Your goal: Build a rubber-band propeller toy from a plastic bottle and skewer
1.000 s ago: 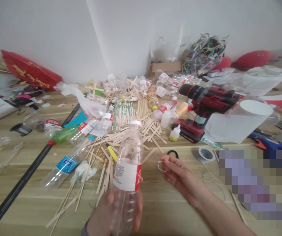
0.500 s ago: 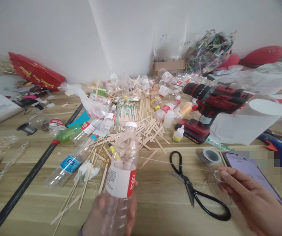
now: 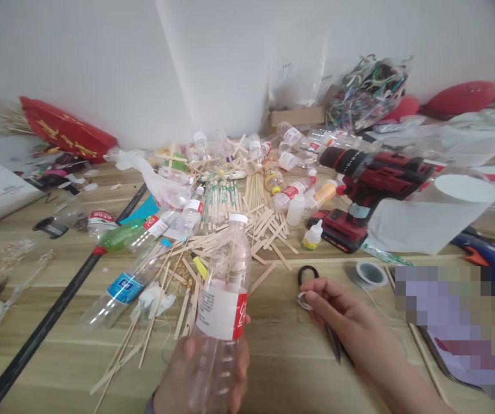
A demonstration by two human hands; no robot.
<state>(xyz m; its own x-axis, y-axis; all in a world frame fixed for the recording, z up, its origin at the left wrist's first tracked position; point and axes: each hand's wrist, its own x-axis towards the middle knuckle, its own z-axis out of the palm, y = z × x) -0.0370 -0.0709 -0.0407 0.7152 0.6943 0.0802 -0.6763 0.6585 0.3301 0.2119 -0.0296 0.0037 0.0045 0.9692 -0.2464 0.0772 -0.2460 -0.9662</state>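
Observation:
My left hand (image 3: 178, 374) is wrapped round the lower part of a clear plastic bottle (image 3: 219, 356), which stands nearly upright with a white cap and a white-and-red label. To its right, my right hand (image 3: 337, 313) pinches a thin white string (image 3: 303, 300) that forms a small loop at the fingertips. The string's path between that hand and the bottle is too faint to follow. Black-handled scissors (image 3: 336, 345) lie on the table under my right hand, which partly hides them.
A red-and-black cordless drill (image 3: 372, 184) stands behind a spool of line (image 3: 370, 275). A small glue bottle (image 3: 313, 236) is nearby. Wooden sticks (image 3: 268, 227) and more bottles cover the table's middle. A black pole (image 3: 49, 322) crosses at left; a phone (image 3: 449, 356) lies right.
My right hand has moved left, from beside the spool to over the scissors, still pinching the string. The string, stretched taut before, no longer shows as a straight line. The bottle has shifted slightly right.

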